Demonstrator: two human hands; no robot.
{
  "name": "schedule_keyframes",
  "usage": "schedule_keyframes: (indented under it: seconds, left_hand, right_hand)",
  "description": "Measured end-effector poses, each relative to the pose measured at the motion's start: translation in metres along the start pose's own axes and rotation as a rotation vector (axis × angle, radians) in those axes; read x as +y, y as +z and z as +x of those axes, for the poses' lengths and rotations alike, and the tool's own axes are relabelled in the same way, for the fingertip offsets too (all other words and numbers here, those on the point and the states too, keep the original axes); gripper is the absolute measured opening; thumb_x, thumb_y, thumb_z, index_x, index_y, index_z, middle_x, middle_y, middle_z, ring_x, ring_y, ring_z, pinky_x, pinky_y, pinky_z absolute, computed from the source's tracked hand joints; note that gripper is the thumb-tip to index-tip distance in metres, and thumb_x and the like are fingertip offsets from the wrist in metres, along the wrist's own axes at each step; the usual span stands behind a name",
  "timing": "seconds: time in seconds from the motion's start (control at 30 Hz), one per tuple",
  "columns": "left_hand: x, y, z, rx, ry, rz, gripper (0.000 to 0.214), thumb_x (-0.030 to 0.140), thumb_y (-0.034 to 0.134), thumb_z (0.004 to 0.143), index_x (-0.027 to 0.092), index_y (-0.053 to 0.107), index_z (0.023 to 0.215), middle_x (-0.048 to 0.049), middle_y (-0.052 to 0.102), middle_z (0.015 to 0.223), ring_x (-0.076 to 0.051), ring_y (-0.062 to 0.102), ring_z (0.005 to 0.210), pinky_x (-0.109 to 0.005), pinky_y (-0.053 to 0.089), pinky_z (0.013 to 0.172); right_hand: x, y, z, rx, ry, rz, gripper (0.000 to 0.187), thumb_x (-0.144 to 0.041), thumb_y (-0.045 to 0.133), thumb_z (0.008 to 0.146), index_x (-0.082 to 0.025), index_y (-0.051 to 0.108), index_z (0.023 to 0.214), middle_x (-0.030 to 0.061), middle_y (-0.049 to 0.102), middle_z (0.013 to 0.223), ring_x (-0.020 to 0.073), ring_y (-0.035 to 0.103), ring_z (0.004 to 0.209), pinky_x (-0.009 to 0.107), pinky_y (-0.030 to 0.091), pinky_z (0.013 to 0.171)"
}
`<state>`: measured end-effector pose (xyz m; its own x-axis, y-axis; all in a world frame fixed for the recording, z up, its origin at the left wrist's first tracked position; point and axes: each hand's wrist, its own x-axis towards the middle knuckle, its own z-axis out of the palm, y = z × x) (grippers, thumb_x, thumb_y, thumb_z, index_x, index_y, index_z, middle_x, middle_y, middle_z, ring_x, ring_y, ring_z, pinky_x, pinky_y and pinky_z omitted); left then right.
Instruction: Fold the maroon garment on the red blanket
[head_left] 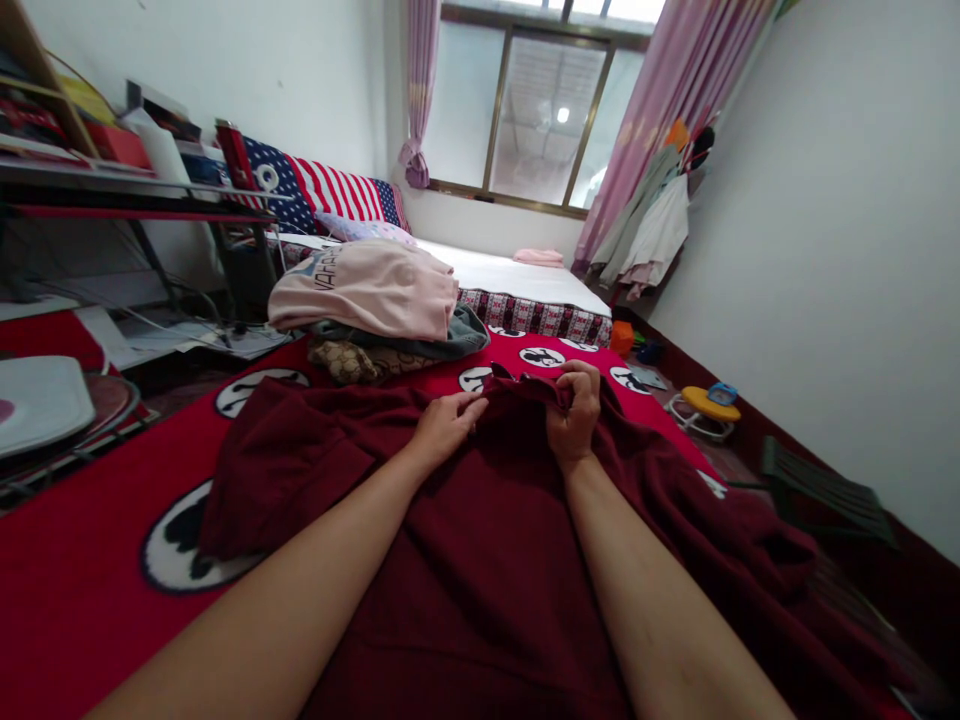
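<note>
Hands are working a dark red garment (480, 560) spread over the red patterned bed cover (75, 600). Right hand (574, 408) is clenching a bunched fold, grip fully closed. Left hand (444, 428) is lying flat on the cloth, fingers loosely extended, pinching nothing.

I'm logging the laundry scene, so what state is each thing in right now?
Maroon garment: spread flat on the red bedspread, far edge bunched.
Left hand: resting flat on the garment.
Right hand: closed, pinching the bunched edge.
Pink top: folded, on top of the clothes pile.
Curtains: drawn open.
</note>
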<state>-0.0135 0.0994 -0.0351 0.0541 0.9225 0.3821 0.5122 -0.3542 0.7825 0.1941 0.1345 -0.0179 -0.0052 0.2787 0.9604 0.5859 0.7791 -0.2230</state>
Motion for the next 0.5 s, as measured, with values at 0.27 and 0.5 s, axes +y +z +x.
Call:
schedule_keyframes:
  seconds: [0.27,0.5]
  left_hand:
    - [0.012,0.010,-0.007,-0.037,-0.110,-0.350,0.023,0.038,0.063,0.076,0.018,0.054,0.085,0.0040,0.059,0.057,-0.011,0.053,0.039,-0.018,0.034,0.040]
    - [0.017,0.011,0.042,0.265,0.063,-0.237,0.010,0.026,0.057,0.081,0.019,0.053,0.087,-0.0025,0.068,0.085,-0.019,0.069,0.086,-0.032,0.054,0.081]
  right_hand:
    - [-0.005,0.003,0.002,0.016,0.070,0.039,0.012,-0.027,0.058,0.083,-0.023,0.047,0.080,0.0056,0.057,0.094,0.0207,0.056,0.092,0.037,0.046,0.085]
    - [0.012,0.013,0.003,-0.074,0.358,-0.122,0.027,-0.023,0.054,0.080,-0.019,0.055,0.106,0.0114,0.059,0.114,0.0237,0.054,0.112,0.040,0.042,0.100]
